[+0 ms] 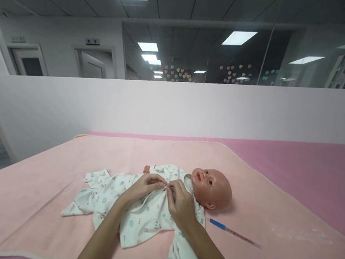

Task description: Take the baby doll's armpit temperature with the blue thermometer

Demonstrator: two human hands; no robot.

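A baby doll (214, 189) lies on its back with its head to the right, dressed in a white printed top (145, 222) and matching trousers (103, 192). Over its chest, my left hand (145, 186) and my right hand (181, 201) meet with fingertips almost touching. Each hand pinches the front of the top close to the neckline. Whether a tie or a fastener sits between the fingertips is too small to tell. The top's near front panel spreads loosely toward me, and its near sleeve hangs down by my right forearm.
A peach blanket (43, 198) covers much of the pink padded surface (310, 174). A thin pen-like stick with a blue end (235, 233) lies right of the doll. Behind rises a low white wall (174, 111) with glass above it.
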